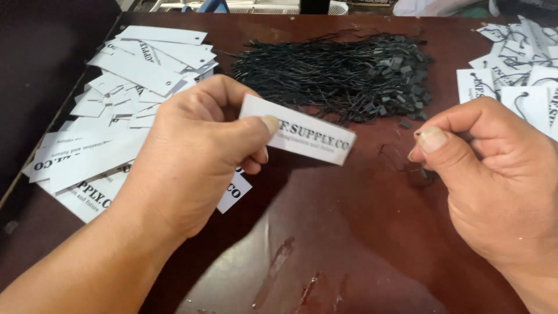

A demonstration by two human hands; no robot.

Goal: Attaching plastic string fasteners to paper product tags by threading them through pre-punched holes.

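My left hand [195,151] pinches one end of a white paper tag [308,134] with black print, holding it flat above the dark brown table [349,232]. My right hand [488,174] is to the right of the tag, thumb and forefinger pinched on a thin black string loop [401,160] that hangs down toward the table. The tag and the string are a short gap apart.
A loose pile of white printed tags [125,99] lies at the left. A heap of black strings with small plastic locks [343,72] sits at the back centre. White tags with strings attached [517,70] lie at the far right.
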